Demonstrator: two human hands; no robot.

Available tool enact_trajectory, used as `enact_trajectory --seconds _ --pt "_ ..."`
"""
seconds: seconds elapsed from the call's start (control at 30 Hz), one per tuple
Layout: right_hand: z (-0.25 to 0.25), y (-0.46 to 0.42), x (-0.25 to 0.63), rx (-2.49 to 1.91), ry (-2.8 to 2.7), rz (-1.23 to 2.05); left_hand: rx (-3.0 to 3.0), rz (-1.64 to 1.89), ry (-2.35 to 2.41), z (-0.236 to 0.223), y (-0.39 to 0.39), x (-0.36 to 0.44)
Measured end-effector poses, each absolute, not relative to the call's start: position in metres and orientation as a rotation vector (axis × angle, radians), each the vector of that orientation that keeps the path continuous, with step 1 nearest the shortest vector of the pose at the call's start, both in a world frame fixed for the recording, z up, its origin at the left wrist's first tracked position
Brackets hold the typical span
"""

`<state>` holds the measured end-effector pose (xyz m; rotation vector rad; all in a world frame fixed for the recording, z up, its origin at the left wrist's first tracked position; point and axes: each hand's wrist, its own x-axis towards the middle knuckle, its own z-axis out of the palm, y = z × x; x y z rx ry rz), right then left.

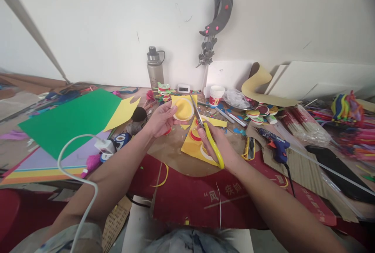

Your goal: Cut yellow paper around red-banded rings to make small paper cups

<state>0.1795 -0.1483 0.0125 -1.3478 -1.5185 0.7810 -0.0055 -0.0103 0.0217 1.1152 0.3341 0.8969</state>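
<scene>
My left hand [160, 120] pinches a round white cap covered with yellow paper [183, 108], holding it above the table. My right hand [215, 143] grips yellow-handled scissors [205, 130], whose blades point up toward the right edge of the yellow paper. Below the hands lies a yellow sheet [195, 145] with red-and-white rings on it. Small yellow offcuts lie around it.
Green [73, 118], yellow and purple paper sheets lie at left, with a white cable [76, 175] and charger. A bottle [154, 69], tape rolls and a paper cup [216, 96] stand by the wall. A blue glue gun [275, 143], box cutter [250, 147], stick bundles and a black phone [336, 167] lie at right.
</scene>
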Motion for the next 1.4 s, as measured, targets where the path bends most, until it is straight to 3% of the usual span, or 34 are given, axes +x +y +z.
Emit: enact_trajectory --seconds 0.73,1.17,1.4 --pt "0.017 -0.151 0.180 -1.394 -1.585 0.727 1.039 1.042 0.435 0.032 -0.007 -0.011" --pt "0.014 -0.148 0.177 -1.437 -1.497 0.658 0.826 1.104 0.357 0.010 -0.029 0.018" --pt "0.011 -0.146 0.175 -1.351 -1.481 0.777 0.860 1.096 0.398 0.015 -0.030 0.016"
